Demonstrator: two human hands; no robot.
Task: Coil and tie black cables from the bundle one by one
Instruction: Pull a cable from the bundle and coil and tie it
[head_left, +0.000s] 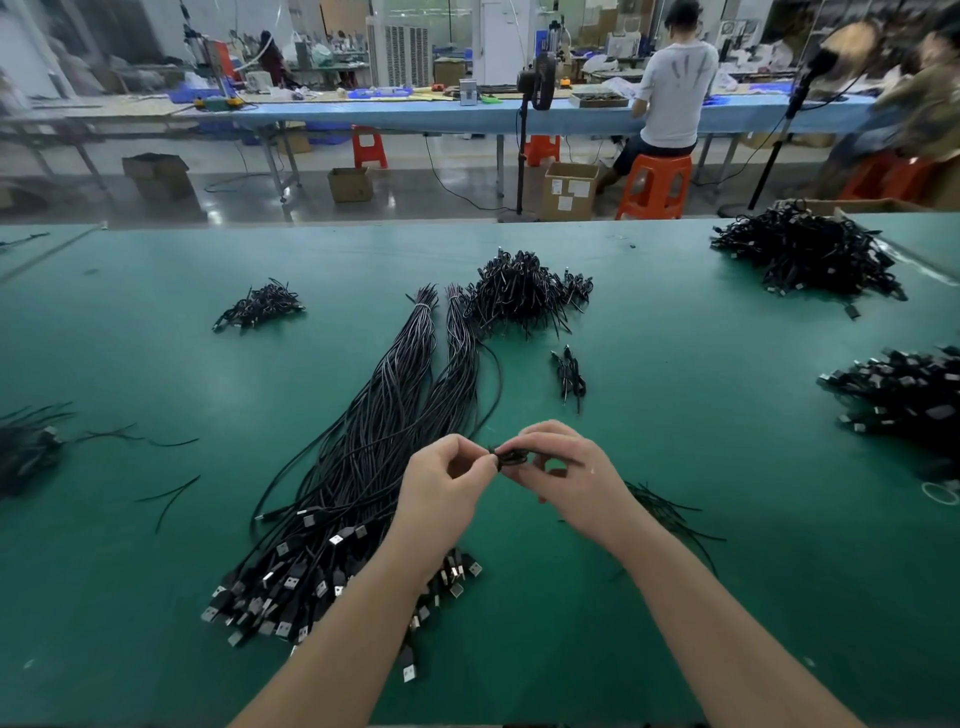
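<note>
A long bundle of black cables (374, 447) lies on the green table (675, 597), its USB plugs fanned out near me at the lower left. Above the table's middle, my left hand (441, 493) and my right hand (566, 473) meet and both pinch one small coiled black cable (508, 457) between their fingertips. Most of the coil is hidden by my fingers. A single tied coil (570, 376) lies just beyond my hands.
Heaps of coiled cables sit at the far middle (519, 291), far left (260, 306), far right (805, 254) and right edge (904, 395). Black tie wires (670, 514) lie under my right wrist. Loose wire bits (171, 493) lie left. A seated person (670, 93) works at another bench behind.
</note>
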